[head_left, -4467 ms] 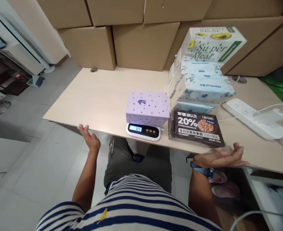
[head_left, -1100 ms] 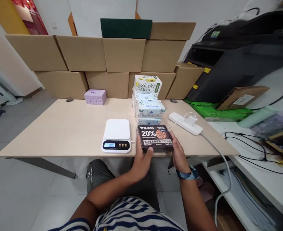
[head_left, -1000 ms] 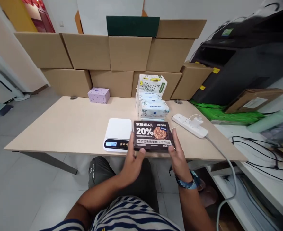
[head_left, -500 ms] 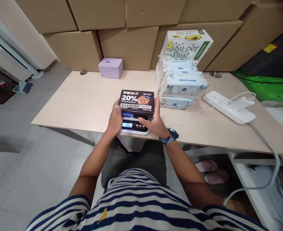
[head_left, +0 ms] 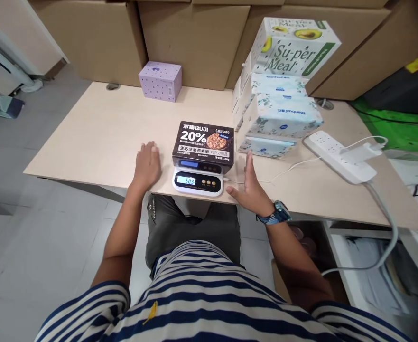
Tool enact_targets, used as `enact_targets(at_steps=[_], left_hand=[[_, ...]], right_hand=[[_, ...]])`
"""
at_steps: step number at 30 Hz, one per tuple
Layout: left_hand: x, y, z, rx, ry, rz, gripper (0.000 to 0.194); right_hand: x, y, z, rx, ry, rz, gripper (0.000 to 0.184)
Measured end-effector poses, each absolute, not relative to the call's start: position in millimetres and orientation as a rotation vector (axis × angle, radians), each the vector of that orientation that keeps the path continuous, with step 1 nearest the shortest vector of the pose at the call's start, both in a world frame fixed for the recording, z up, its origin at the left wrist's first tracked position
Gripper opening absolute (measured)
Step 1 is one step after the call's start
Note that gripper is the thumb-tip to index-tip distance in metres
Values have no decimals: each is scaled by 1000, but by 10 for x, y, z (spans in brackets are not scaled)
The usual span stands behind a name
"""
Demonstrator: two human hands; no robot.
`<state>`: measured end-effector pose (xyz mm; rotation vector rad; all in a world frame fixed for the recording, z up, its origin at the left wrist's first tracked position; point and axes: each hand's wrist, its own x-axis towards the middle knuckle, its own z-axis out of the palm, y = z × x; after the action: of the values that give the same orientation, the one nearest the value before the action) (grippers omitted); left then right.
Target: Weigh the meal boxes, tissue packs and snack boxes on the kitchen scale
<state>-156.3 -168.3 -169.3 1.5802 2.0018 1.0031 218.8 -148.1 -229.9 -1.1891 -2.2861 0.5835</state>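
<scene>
A black BUJI chocolate oat snack box (head_left: pixel 203 145) rests on a small white kitchen scale (head_left: pixel 198 184). The scale's lit display shows digits, and its buttons sit to the right of them. My left hand (head_left: pixel 148 166) lies on the desk to the left of the box, apart from it, fingers curled in and holding nothing. On the other side, my right hand (head_left: pixel 251 190) is open beside the scale, thumb and fingers spread, without touching the box. A blue watch (head_left: pixel 276 213) is on my right wrist.
Tissue packs (head_left: pixel 283 116) are stacked at the back right, with a Su-per Meal box (head_left: pixel 294 52) on top. A purple dotted box (head_left: pixel 161 80) stands at the back left. The power strip (head_left: pixel 340 156) and its cables lie right. Cardboard boxes (head_left: pixel 190 42) line the back.
Both hands have let go of the black box and moved apart, left hand leftward, right hand rightward. The box now sits on the scale, whose display has changed from a zero reading.
</scene>
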Motion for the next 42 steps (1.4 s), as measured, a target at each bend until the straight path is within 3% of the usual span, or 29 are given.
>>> enact_targets(at_steps=[4,11,21,34,42], left_hand=[[-1465,-1679,-1656,1750,2062,669,83],[-1379,-1700,-1620,1831,2173,452,65],[-1319,-1721,-1553,1866,2208,299,70],[-1458,-1650,-1835,1830,2046,688,68],[-1470,-1634,-1821,1848,2047,637,72]], right_hand=[[2119,-1506,-2286,-1177,-2368,376,123],[2125,-1498,-2290,-1197,-2365,345,118],[2126,-1505,-2289,-1218,-2282,449,119],[2112,-1516,-2220,-1258,-2125,623,124],[2079,-1430,-2198,-1258,-2087,697,125]])
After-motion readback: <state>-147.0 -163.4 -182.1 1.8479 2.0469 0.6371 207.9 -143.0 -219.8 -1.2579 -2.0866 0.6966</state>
